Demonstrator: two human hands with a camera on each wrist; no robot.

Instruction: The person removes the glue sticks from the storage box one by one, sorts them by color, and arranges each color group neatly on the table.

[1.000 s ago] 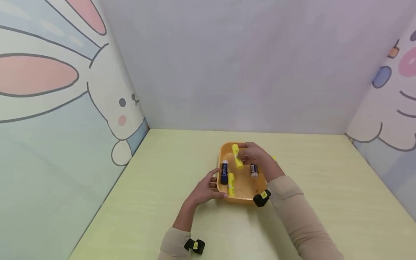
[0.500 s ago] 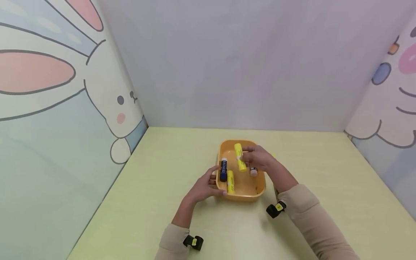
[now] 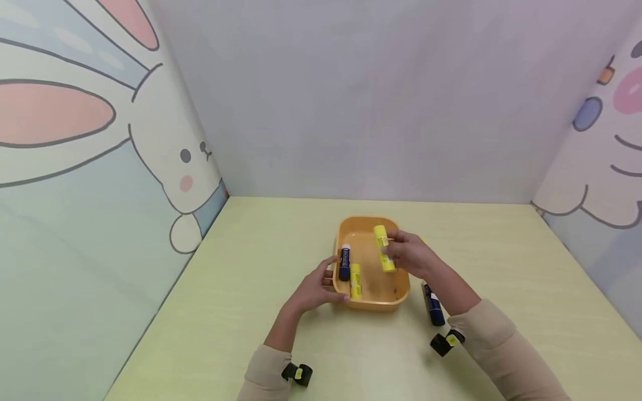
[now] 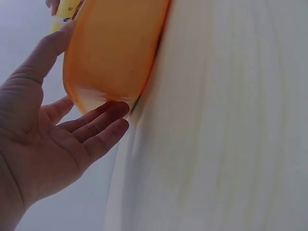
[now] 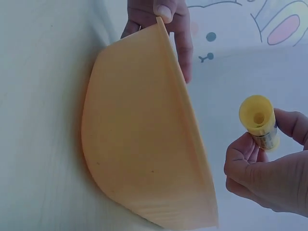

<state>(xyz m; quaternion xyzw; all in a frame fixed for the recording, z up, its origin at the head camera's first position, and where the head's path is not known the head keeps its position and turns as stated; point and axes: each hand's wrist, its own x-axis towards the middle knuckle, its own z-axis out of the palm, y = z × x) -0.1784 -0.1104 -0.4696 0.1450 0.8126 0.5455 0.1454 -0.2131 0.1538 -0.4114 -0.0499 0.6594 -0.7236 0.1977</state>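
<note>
My right hand (image 3: pixel 412 255) pinches a yellow glue stick (image 3: pixel 383 249) between thumb and fingers, above the right side of an orange plastic tray (image 3: pixel 371 306). Its hollow round end faces the camera in the right wrist view, where the yellow glue stick (image 5: pixel 257 115) is apart from the tray wall. My left hand (image 3: pixel 313 289) grips the tray's near left corner, thumb at the front rim and fingers along the left side. Inside the tray, a dark blue glue stick with a white end (image 3: pixel 344 263) and another yellow glue stick (image 3: pixel 355 281) lie along the left.
On the table (image 3: pixel 225 312), right of the tray, lies another dark blue glue stick (image 3: pixel 433 305), close to my right forearm. A small bit of yellow (image 3: pixel 423 241) shows behind my right wrist. Walls with cartoon drawings (image 3: pixel 165 139) bound the table.
My right hand has moved right with the yellow glue stick, from the tray's middle toward its right side. The dark blue glue stick outside has come into view. My left hand stays on the tray.
</note>
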